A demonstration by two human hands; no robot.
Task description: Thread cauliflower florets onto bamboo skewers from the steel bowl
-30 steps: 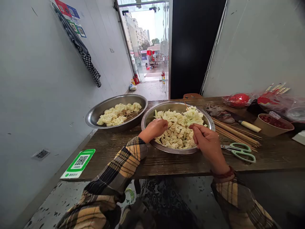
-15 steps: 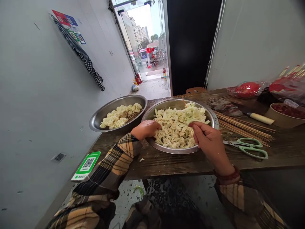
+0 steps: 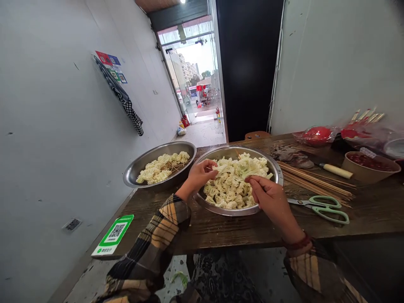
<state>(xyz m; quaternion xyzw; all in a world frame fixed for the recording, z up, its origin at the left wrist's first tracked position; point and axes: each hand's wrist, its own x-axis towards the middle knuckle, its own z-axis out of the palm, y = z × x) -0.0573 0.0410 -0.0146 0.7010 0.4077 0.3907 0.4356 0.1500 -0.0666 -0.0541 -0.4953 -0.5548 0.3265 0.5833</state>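
Note:
In front of me on the table is a steel bowl (image 3: 221,211) full of cut cauliflower (image 3: 232,191). Over its left side my left hand (image 3: 202,173) is closed, pinching a pale cauliflower floret (image 3: 221,168) between thumb and fingers. My right hand (image 3: 269,197), at the bowl's right side, is closed around the lower end of a thin skewer; cauliflower (image 3: 251,166) is threaded on it and the skewer's tip (image 3: 238,155) shows above. Most of the stick is hidden by the florets and my fingers. The two hands are a short way apart, floret facing skewer.
A second steel bowl (image 3: 129,179) at the left holds skewered cauliflower. To the right lie loose skewers (image 3: 315,181), green-handled scissors (image 3: 325,206), a wooden-handled knife (image 3: 337,171) and a tub (image 3: 366,174) of red contents. A QR-code card (image 3: 114,235) stands at the table's left edge.
My left hand has come up out of the cauliflower with a floret and moved toward the skewer. My right hand still holds the skewer. The camera view has tilted upward.

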